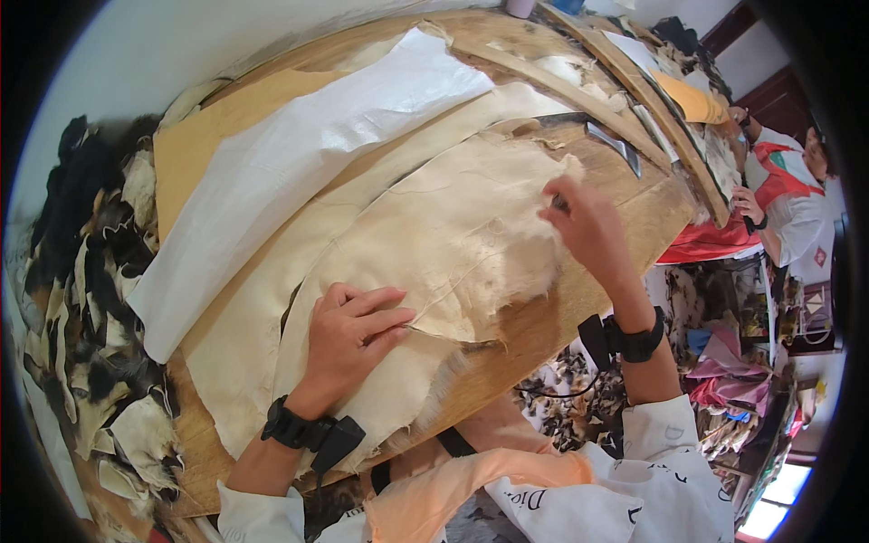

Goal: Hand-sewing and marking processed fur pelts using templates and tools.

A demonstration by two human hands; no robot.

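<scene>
My left hand [358,339] lies on a cream-coloured hide [453,231], fingers stretched out and pressing it flat near a dark slit along its edge. Above the hide's right end, my right hand [588,226] is raised with its fingers curled together. A small dark thing shows between those fingers, too small and blurred to name. The hide's right and lower edges are ragged, with pale fur fringes. Under it, more pale skins [231,380] are spread over the wooden table [593,303]. A metal blade-like tool [615,147] rests beyond my right hand.
A white sheet [308,163] and tan paper [195,136] lie across the far left. Wooden strips [561,88] run along the back right. Black-and-white fur scraps [90,308] heap at the left. A co-worker in a red apron [783,172] works at the right. Scraps cover the floor below.
</scene>
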